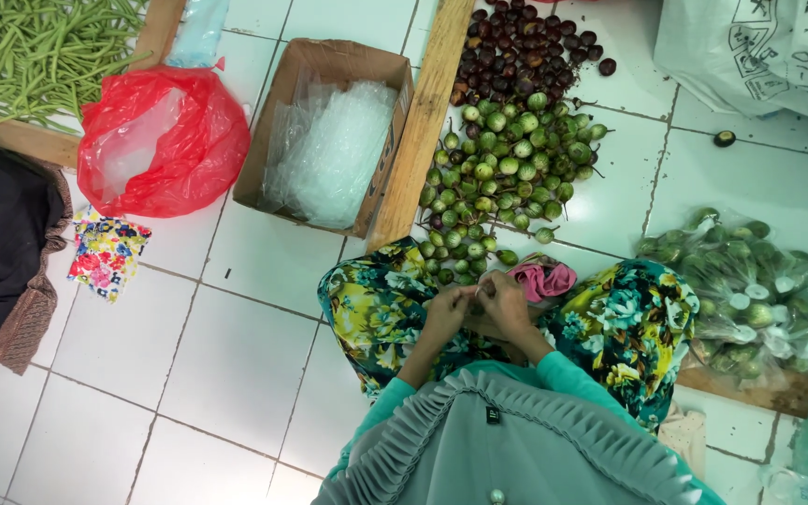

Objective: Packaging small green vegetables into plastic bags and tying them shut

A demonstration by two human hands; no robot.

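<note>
Over my lap, left hand [445, 313] and right hand [505, 301] meet, each grip pinched shut on something too small to identify, so I'd keep fingertips tight, with the green eggplant pile [502, 178] on the floor ahead.

eggplant pile [507, 159] ahead of hands, cardboard box [329, 131] left, bagged eggplants [750, 290] right
</note>
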